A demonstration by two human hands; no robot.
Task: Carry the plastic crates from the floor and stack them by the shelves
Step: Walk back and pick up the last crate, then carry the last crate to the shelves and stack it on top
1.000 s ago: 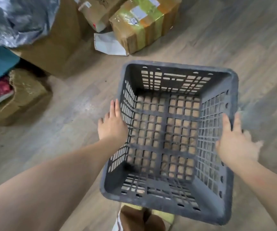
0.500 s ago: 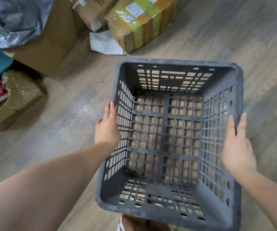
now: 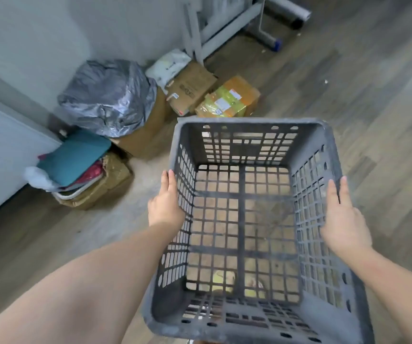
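While held above the wood-plank floor [image 3: 373, 100], a dark grey lattice-sided plastic crate [image 3: 249, 135] fills the lower right of the frame.

It is pressed between the left hand [image 3: 166, 204] and right hand [image 3: 343, 219], each flat and open against an outer side wall, fingers extended. Cardboard boxes [image 3: 192, 88] and a grey plastic bag [image 3: 108, 95] are seen at upper left.

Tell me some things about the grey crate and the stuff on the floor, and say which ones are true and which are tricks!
1. Both hands hold the grey plastic crate, the left hand and right hand on opposite side walls. True.
2. The crate is full of toys. False: it is empty, and the floor shows through its grid.
3. A silver-grey plastic bag sits on a cardboard box. True.
4. The box with yellow tape lies inside the crate. False: it lies on the wooden floor beyond the crate.
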